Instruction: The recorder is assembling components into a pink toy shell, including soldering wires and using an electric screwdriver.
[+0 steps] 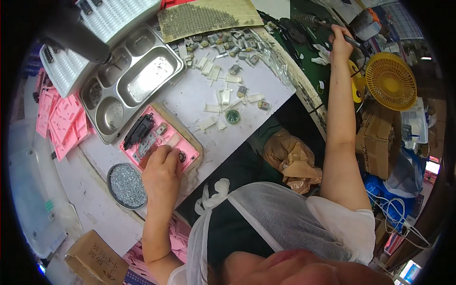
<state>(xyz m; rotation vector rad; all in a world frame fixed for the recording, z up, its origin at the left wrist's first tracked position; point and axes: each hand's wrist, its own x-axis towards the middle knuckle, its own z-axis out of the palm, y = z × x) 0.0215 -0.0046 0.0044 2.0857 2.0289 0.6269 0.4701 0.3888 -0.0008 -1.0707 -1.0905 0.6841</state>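
Note:
My left hand [164,173] is bent over the near end of a pink plastic housing [190,151], its fingers closed against it; the fingertips are partly hidden. Inside the housing sit a black part [139,130], a small metal motor [161,128] and some thin wires. The housing rests on a worn, light-coloured block. Far to the right, my right hand [340,45] is wrapped round the dark handle of a soldering iron [352,41]. The iron's front end points left, toward a coiled metal holder [311,19].
Beside the housing stand a steel compartment tray [179,64] and a round dish of small screws [127,186]. A dark powered screwdriver [78,40] hangs above. Small motors [235,70] and white plastic pieces [209,108] are scattered behind. A yellow grille [390,80] stands right.

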